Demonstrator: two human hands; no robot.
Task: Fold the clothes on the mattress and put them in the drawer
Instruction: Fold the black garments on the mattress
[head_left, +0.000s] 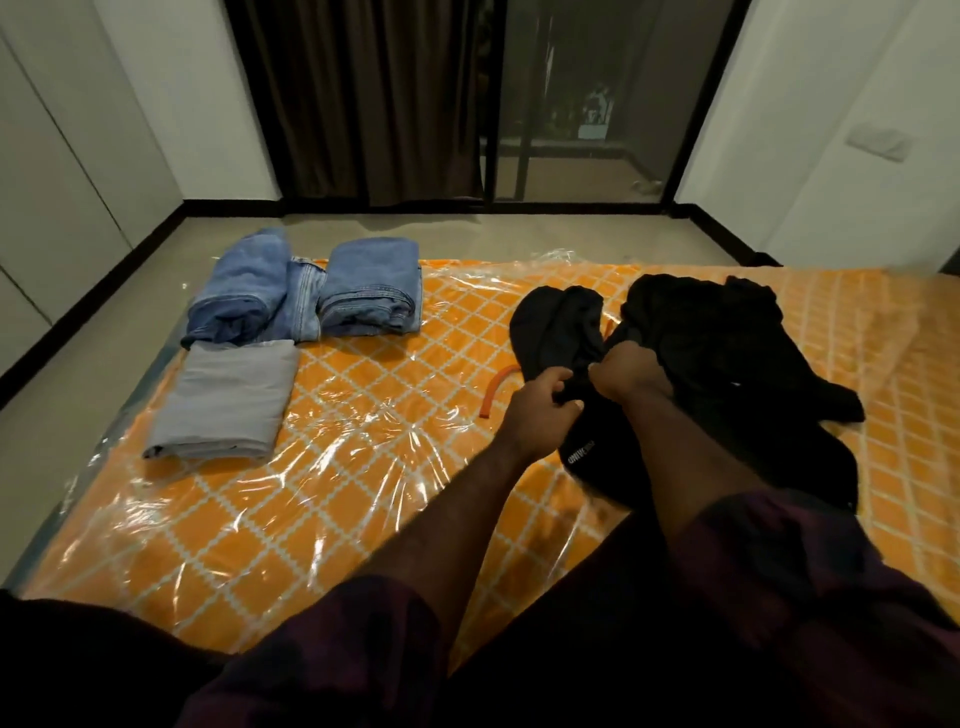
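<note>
We kneel at the near edge of the mattress (332, 499), an orange diamond-patterned one wrapped in clear plastic, lying on the floor (130, 312). Its far edge runs just behind the folded piles, with bare floor beyond up to the curtain (363, 98) and glass door (582, 98). Its left edge slants along the floor near the white wall panels. The broad middle of the mattress, between the piles and our arms, is open plastic.

At the far left corner sit two folded jeans (239, 291) (371, 286), side by side and touching, and just in front of them a folded grey cloth (223, 400).

Our left hand (540, 402) and right hand (626, 374) are close together, both clenched on a bunched fold of the black garment (727, 353). The rest of it sprawls unfolded to the right and behind our hands, with a hood-like lobe at the left and white lettering below our left wrist. An orange strip (496, 387) lies just left of our left hand.
</note>
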